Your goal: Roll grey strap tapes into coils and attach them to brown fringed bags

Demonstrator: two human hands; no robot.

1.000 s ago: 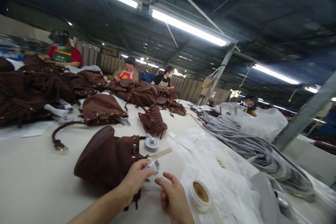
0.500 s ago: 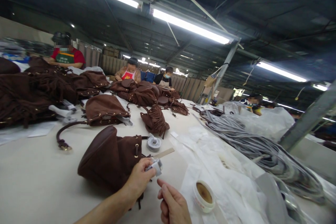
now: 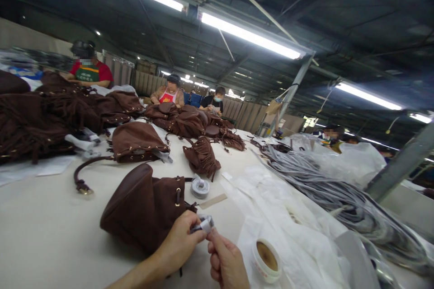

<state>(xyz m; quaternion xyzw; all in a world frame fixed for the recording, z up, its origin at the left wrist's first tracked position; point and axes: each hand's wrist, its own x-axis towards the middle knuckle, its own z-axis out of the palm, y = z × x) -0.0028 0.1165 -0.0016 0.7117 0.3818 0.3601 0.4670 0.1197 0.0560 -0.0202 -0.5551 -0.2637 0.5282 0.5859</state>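
My left hand (image 3: pixel 181 237) pinches a small grey-and-white wrapped piece (image 3: pixel 205 224) between thumb and fingers; what lies inside the wrapping is hidden. My right hand (image 3: pixel 226 257) is closed, its thumb and forefinger pinching the near right end of that piece. Behind my left hand, a dark brown drawstring bag (image 3: pixel 135 207) with gold eyelets lies on its side on the pale table (image 3: pixel 50 235). Beyond the hands are a coiled grey strap (image 3: pixel 200 188) and a flat tan strip (image 3: pixel 213 201). A roll of tape (image 3: pixel 267 259) lies to the right of my right hand.
More brown bags lie across the table, including one with a strap (image 3: pixel 137 142) and a fringed one (image 3: pixel 201 157). White sheets (image 3: pixel 288 216) and a heap of grey straps (image 3: pixel 325 189) are at right. Several people work beyond; a metal post (image 3: pixel 403 162) stands at right.
My right hand has moved up and its fingertips now meet the wrapped piece in my left hand. The left hand has shifted slightly right and down. The view has shifted a little.
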